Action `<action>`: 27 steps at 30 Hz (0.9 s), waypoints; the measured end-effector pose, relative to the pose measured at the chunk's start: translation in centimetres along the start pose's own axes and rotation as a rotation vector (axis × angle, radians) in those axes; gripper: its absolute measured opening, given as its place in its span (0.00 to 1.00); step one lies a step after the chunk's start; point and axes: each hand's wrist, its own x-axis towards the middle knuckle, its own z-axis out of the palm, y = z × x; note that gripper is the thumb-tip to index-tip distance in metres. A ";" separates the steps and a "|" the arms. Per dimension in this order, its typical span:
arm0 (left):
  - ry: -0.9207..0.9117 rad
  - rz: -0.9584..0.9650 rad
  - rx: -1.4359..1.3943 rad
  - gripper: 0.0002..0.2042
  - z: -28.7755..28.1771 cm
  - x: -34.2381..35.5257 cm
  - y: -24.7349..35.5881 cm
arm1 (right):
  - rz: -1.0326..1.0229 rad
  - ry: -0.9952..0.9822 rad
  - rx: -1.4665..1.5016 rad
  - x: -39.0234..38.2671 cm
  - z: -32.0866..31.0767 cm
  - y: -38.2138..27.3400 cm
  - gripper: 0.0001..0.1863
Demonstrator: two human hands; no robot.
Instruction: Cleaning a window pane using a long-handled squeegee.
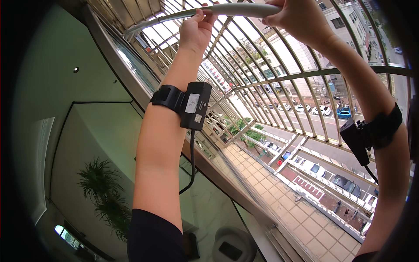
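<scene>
Both of my arms reach up toward the top of the view, holding a long grey pole (246, 9) raised crosswise. Its thick, pale grey grip lies toward the right, and a thinner silver shaft (176, 15) runs off to the left, past the window frame. My left hand (197, 29) is closed with its fingers round the pole, just left of the thick grip. Around the right end of the grip my right hand (299, 21) is closed; part of that hand is cut off by the top edge. What the pole's far left end carries, I cannot make out.
Metal security bars (279, 81) enclose the space outside the window. A tiled ledge (283, 205) lies below, with a street and parked cars (321, 110) beyond. The window frame (218, 183) crosses diagonally. Indoors are a plant (102, 183) and a round grey seat with a phone (230, 250).
</scene>
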 end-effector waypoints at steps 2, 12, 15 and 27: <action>0.073 0.015 -0.098 0.09 1.9 -1.0 -0.7 | -0.025 0.008 0.071 -1.9 -2.9 1.9 0.20; 0.108 0.031 0.091 0.10 9.6 -2.5 -3.9 | 0.214 0.054 0.165 -8.1 -13.4 3.2 0.18; 0.136 -0.013 0.186 0.12 11.3 -3.3 -4.6 | 0.245 0.103 0.296 -10.0 -13.6 4.7 0.19; 0.117 0.087 0.362 0.08 8.8 1.7 1.8 | 0.227 0.165 0.331 -6.4 -6.8 1.5 0.18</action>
